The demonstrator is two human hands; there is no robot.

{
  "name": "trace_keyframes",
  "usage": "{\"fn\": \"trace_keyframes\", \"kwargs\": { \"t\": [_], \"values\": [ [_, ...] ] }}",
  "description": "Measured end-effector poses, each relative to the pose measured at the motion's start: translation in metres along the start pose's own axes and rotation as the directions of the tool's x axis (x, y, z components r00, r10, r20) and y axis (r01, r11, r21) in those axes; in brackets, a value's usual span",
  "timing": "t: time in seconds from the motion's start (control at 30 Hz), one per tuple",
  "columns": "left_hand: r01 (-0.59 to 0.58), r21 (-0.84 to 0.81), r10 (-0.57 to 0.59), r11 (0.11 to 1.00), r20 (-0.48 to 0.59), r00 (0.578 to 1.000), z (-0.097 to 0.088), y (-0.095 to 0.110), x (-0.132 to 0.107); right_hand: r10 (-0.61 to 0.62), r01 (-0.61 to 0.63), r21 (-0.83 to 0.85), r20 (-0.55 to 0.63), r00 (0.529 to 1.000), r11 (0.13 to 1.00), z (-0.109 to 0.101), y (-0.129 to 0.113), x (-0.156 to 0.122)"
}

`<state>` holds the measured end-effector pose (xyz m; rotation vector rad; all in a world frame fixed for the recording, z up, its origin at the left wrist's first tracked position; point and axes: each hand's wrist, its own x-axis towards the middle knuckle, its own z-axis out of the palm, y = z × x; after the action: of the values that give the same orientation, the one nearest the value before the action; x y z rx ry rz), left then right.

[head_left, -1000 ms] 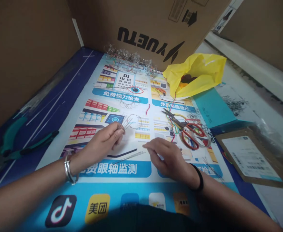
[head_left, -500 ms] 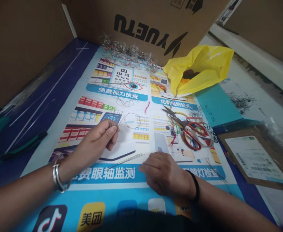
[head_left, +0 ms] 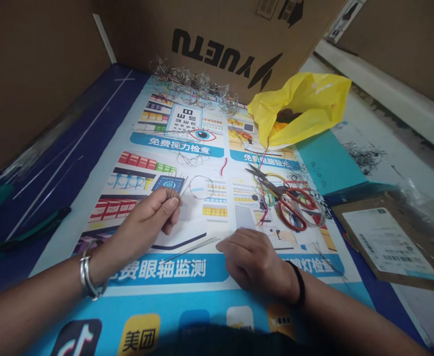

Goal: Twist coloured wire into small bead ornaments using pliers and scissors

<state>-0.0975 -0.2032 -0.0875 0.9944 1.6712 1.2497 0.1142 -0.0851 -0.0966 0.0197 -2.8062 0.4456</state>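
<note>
Left hand (head_left: 157, 210) pinching thin wires (head_left: 184, 187) above an eye-test poster (head_left: 191, 225) reading 免费视力检查 and 美团. Right hand (head_left: 252, 259) curled near loose straight wires (head_left: 198, 245); its grip cannot be told. Behind: cardboard panel (head_left: 139, 29), inverted "YUETU".

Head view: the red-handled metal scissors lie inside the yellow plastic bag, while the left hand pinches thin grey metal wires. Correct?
Not inside the yellow plastic bag: the head view shows the red-handled metal scissors out on the colourful printed sheet. The left hand does pinch thin grey metal wires.
</note>
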Motion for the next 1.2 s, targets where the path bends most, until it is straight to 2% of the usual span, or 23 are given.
{"fn": "trace_keyframes", "kwargs": {
  "t": [0.17, 0.4, 0.57, 0.83, 0.97, 1.03, 1.1, 1.17, 1.2],
  "values": [
    [-0.003, 0.003, 0.003, 1.000, 0.008, 1.000, 0.0001, 0.0003, 0.0002, -0.003, 0.002, -0.009, -0.083, 0.997, 1.000, -0.0034, -0.0007, 0.0005],
    [-0.006, 0.011, 0.006, 1.000, 0.004, 1.000, 0.0002, 0.0026, 0.0004, 0.022, -0.021, 0.016, -0.079, 0.997, 1.000, 0.0026, 0.0030, 0.0000],
    [0.005, 0.026, -0.005, 1.000, 0.008, 1.000, -0.0002, 0.0022, 0.0000, 0.010, -0.009, 0.006, -0.116, 0.993, 1.000, 0.0005, 0.0021, 0.0005],
    [-0.010, 0.041, 0.009, 0.999, 0.020, 1.000, -0.0011, -0.0015, 0.0001, 0.044, -0.044, 0.000, -0.103, 0.994, 0.999, 0.0017, 0.0034, 0.0005],
    [-0.021, 0.046, 0.021, 0.999, 0.015, 1.000, -0.0014, -0.0008, 0.0000, 0.006, -0.006, -0.001, -0.127, 0.992, 1.000, -0.0006, 0.0018, 0.0023],
    [-0.037, 0.100, 0.035, 0.994, 0.021, 0.999, -0.0017, 0.0018, -0.0013, -0.030, 0.030, -0.009, -0.128, 0.991, 1.000, -0.0028, 0.0001, 0.0038],
    [-0.079, 0.228, 0.068, 0.970, 0.054, 0.996, -0.0014, 0.0043, -0.0038, -0.060, 0.058, -0.021, -0.114, 0.992, 0.998, -0.0046, -0.0014, 0.0047],
    [-0.140, 0.404, 0.100, 0.904, 0.119, 0.988, 0.0006, 0.0046, -0.0072, -0.083, 0.080, -0.027, -0.109, 0.991, 0.996, -0.0056, -0.0024, 0.0047],
    [-0.170, 0.511, 0.107, 0.843, 0.149, 0.983, 0.0022, 0.0037, -0.0091, -0.090, 0.086, -0.035, -0.122, 0.988, 0.996, -0.0057, -0.0027, 0.0045]
  ]
}}
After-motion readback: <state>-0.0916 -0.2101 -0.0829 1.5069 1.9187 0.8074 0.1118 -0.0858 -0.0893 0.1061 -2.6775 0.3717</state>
